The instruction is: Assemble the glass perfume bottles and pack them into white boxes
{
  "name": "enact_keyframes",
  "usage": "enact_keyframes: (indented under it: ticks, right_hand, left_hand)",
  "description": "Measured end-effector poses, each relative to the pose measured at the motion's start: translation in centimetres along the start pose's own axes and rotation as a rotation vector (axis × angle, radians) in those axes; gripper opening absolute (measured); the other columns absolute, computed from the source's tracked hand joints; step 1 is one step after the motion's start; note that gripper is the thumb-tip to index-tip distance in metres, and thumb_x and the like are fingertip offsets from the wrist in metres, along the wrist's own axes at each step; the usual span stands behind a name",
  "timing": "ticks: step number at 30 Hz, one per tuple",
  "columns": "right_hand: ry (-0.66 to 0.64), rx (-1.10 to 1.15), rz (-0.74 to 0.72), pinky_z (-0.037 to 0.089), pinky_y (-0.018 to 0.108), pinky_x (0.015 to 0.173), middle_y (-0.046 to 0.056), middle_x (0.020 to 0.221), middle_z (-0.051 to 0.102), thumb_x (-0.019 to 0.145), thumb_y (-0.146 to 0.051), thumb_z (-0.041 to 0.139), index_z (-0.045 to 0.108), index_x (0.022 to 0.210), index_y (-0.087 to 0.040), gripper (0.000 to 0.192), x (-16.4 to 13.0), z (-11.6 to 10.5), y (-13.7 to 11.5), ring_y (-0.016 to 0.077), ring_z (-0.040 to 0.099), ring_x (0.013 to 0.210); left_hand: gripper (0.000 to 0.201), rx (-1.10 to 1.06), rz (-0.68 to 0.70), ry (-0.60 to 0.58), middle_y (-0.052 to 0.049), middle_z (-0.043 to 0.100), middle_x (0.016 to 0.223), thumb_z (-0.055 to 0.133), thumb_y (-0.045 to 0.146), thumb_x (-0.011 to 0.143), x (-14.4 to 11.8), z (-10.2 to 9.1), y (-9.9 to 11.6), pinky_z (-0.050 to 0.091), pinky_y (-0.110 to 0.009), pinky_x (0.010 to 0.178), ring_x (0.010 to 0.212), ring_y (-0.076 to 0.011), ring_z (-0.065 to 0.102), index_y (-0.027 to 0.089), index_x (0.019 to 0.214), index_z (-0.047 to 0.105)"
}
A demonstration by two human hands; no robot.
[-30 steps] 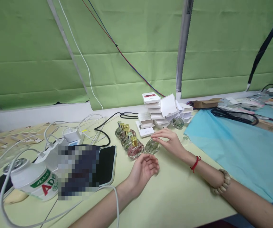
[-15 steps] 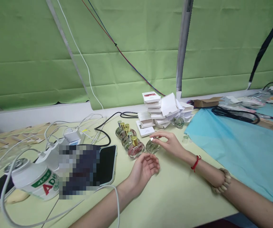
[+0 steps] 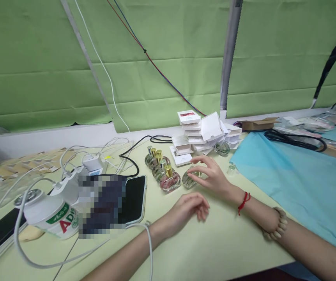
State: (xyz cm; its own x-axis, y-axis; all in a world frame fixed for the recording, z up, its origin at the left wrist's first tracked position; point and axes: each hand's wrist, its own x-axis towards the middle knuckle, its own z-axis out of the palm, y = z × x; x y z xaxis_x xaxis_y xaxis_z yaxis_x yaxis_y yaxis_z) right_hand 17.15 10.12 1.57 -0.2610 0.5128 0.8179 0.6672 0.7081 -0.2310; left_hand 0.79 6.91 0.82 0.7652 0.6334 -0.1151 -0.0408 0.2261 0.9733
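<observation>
My right hand (image 3: 211,174) reaches over a clear glass perfume bottle (image 3: 189,180), its fingers apart and stretched across the bottle's top; whether they touch it I cannot tell. Part of that bottle is hidden behind the fingers. Closer to me, my left hand (image 3: 185,212) is held over the table with loosely bent fingers, and nothing shows in it. Left of the clear bottle stands a cluster of several perfume bottles with gold and silver tops, the nearest a pinkish bottle (image 3: 170,182). A small clear cap (image 3: 231,170) lies right of my right hand.
White boxes (image 3: 193,128) are piled at the back, another bottle (image 3: 221,148) beside them. To the left are a phone (image 3: 133,200), a white tub (image 3: 49,214), a power strip (image 3: 65,187) and looping white cables. Blue sheeting (image 3: 285,175) covers the right side.
My left hand has turned from palm up to palm down and shifted right. My right hand's fingers have spread over the clear bottle. The view has shifted slightly.
</observation>
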Motion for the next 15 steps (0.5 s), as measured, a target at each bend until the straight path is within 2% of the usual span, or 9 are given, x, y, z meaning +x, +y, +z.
enact_keyframes:
  ticks: [2,4,6,8,10,13,15]
  right_hand:
    - [0.01,-0.058,-0.08,0.042,0.034,0.079,0.007,0.098,0.062,0.082,-0.025,0.057,0.066,0.086,-0.022,0.01,0.0,-0.1,-0.4,0.0177,0.057,0.091]
    - [-0.004,-0.048,-0.126,0.042,0.032,0.073,0.005,0.089,0.065,0.083,-0.025,0.056,0.066,0.086,-0.022,0.01,-0.1,-0.1,-1.1,0.0158,0.058,0.083]
    - [-0.044,0.015,-0.144,0.043,0.029,0.069,0.004,0.083,0.066,0.085,-0.023,0.053,0.065,0.087,-0.022,0.012,-0.2,0.4,-2.0,0.0141,0.058,0.078]
    - [-0.117,0.094,-0.152,0.043,0.026,0.066,0.003,0.081,0.066,0.087,-0.022,0.051,0.064,0.089,-0.021,0.014,-0.5,1.2,-3.1,0.013,0.058,0.075]
    - [-0.236,0.155,-0.163,0.043,0.025,0.066,0.003,0.083,0.066,0.088,-0.023,0.049,0.064,0.09,-0.02,0.016,-0.9,2.2,-4.2,0.0125,0.057,0.075]
    - [-0.446,0.195,-0.211,0.042,0.025,0.071,0.002,0.088,0.064,0.088,-0.026,0.047,0.065,0.092,-0.021,0.018,-1.4,3.7,-5.6,0.0119,0.056,0.08]
    - [-0.544,0.207,-0.228,0.041,0.026,0.077,0.003,0.094,0.062,0.089,-0.028,0.047,0.064,0.097,-0.022,0.02,-1.5,4.5,-6.5,0.0121,0.055,0.085]
  left_hand:
    - [0.022,0.344,0.104,-0.057,-0.005,0.055,0.071,0.043,0.024,0.083,-0.6,0.7,-0.1,0.037,-0.024,0.065,0.065,-0.0129,0.049,0.014,0.073,0.06]
    - [0.02,0.728,0.283,-0.106,-0.005,0.056,0.07,0.044,0.018,0.081,-1.3,1.5,-0.1,0.037,-0.025,0.07,0.07,-0.0145,0.049,0.017,0.072,0.061]
    - [0.016,1.02,0.462,-0.156,-0.004,0.055,0.067,0.047,0.014,0.079,-1.9,2.1,-0.2,0.036,-0.027,0.071,0.068,-0.0157,0.048,0.019,0.071,0.06]
    - [0.012,1.201,0.58,-0.216,-0.004,0.053,0.064,0.051,0.015,0.077,-2.5,2.5,-0.4,0.036,-0.027,0.066,0.063,-0.0159,0.046,0.02,0.069,0.058]
    - [0.012,1.331,0.642,-0.279,-0.004,0.052,0.062,0.054,0.019,0.077,-2.8,2.7,-0.7,0.034,-0.028,0.06,0.06,-0.0165,0.045,0.021,0.065,0.054]
    - [0.022,1.485,0.722,-0.386,-0.005,0.052,0.06,0.05,0.023,0.081,-3.0,2.7,-1.5,0.029,-0.029,0.054,0.058,-0.0175,0.044,0.023,0.059,0.048]
    - [0.029,1.535,0.795,-0.474,-0.004,0.053,0.06,0.043,0.02,0.084,-3.0,2.6,-2.3,0.025,-0.029,0.053,0.055,-0.0166,0.042,0.022,0.056,0.046]
